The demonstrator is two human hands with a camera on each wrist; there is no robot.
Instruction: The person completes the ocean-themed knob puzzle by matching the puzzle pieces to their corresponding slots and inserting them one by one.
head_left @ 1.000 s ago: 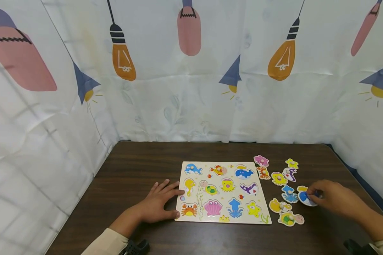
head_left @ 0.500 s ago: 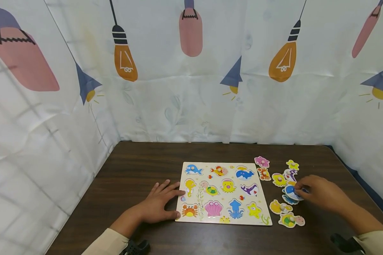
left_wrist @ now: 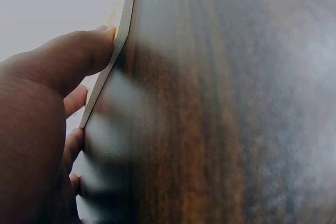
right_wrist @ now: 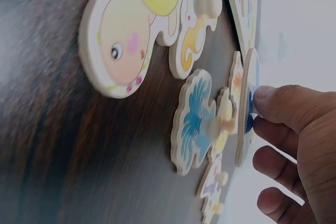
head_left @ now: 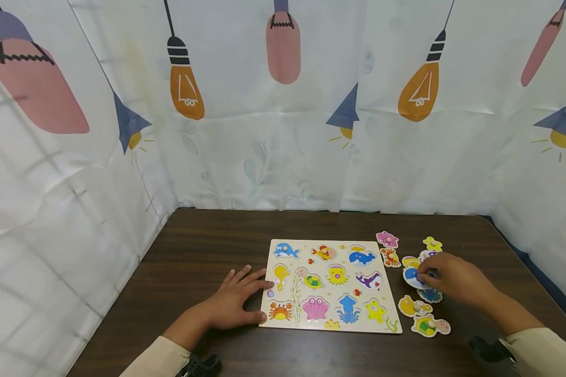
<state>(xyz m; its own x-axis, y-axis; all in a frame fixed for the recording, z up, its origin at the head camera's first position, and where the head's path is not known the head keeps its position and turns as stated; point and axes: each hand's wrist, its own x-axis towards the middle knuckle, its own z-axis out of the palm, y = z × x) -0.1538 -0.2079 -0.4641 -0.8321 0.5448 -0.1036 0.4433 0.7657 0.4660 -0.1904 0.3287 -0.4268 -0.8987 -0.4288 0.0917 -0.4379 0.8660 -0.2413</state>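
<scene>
A puzzle board [head_left: 306, 325] printed with sea animals lies on the table. My left hand [head_left: 236, 301] rests at its left edge, fingers spread; in the left wrist view the thumb [left_wrist: 86, 51] touches the board's rim. My right hand [head_left: 457, 280] pinches a blue whale puzzle piece [head_left: 411, 276] by its knob. In the right wrist view that whale piece [right_wrist: 243, 114] is held edge-on above the table. Beneath or beside it are the squid piece [head_left: 430, 296] and the yellow octopus piece [head_left: 409, 261], both partly hidden.
Near the right hand lie a seahorse piece [head_left: 412, 306], a turtle piece [head_left: 430, 325] and a star piece [head_left: 432, 243]. A pink piece [head_left: 387, 239] and a crab piece [head_left: 390, 257] lie by the board's right edge. A printed curtain [head_left: 273, 157] stands behind the table.
My right hand has moved left with the whale piece, lifting it from right of the squid piece, across it, towards the board. The left hand stays in place.
</scene>
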